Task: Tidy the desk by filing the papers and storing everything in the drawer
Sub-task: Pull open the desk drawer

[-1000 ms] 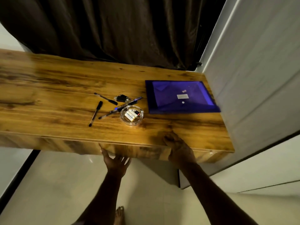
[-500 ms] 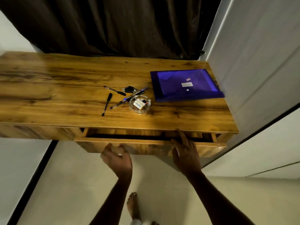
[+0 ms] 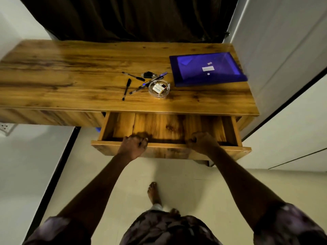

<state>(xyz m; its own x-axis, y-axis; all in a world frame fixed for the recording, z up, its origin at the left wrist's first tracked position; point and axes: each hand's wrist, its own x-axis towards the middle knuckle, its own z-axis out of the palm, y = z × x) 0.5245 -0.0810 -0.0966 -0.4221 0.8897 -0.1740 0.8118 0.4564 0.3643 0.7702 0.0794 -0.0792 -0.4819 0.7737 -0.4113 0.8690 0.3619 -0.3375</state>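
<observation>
A wooden drawer (image 3: 169, 127) stands pulled out from under the desk top (image 3: 70, 75), and its inside looks bare. My left hand (image 3: 133, 145) and my right hand (image 3: 201, 142) both grip the top edge of the drawer front. On the desk lies a purple plastic folder (image 3: 207, 68) at the right. Left of it sit a clear glass dish (image 3: 159, 89) with batteries, several pens (image 3: 126, 89) and a small black object (image 3: 148, 74).
A dark curtain (image 3: 132, 16) hangs behind the desk. A white wall panel (image 3: 283, 59) rises close on the right. My bare foot (image 3: 154, 193) stands on the pale floor under the drawer. A wall socket (image 3: 4, 127) is at the far left.
The drawer went from shut to a narrow gap to wide open. Both hands moved from under the desk edge onto the drawer front and came toward me with it.
</observation>
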